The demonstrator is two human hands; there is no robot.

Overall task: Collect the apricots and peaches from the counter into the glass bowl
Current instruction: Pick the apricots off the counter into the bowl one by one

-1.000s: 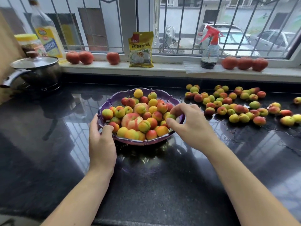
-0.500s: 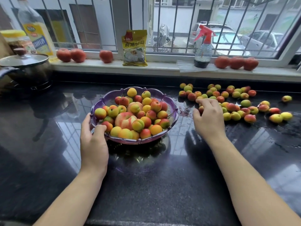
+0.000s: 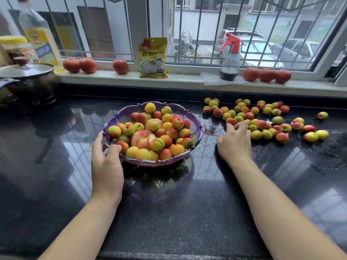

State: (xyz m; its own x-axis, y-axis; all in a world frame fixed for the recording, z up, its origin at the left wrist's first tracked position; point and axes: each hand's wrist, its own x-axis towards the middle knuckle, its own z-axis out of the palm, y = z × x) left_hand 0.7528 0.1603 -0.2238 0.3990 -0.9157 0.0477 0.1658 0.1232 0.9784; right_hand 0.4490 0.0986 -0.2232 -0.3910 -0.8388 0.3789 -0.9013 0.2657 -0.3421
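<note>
Glass bowl (image 3: 195,122): translucent purple. Apricots (image 3: 255,126): yellow-green with red-orange blush. Peach in bowl (image 3: 141,138): pink and cream streaks. Bench (image 3: 169,212): glossy black, fine speckle. Spray bottle (image 3: 230,59): red trigger, clear body. Packet (image 3: 153,58): yellow.

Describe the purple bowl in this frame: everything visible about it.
The glass bowl is translucent purple, shallow and wide, with a scalloped, ridged rim. It sits upright on the dark glossy counter, left of the loose fruit, and its reflection shows below it. It is heaped with small yellow, green and red apricots around a larger pink peach. The left hand grips its near-left rim, thumb over the edge. The right hand is clear of it, among the apricots on the counter.
</note>
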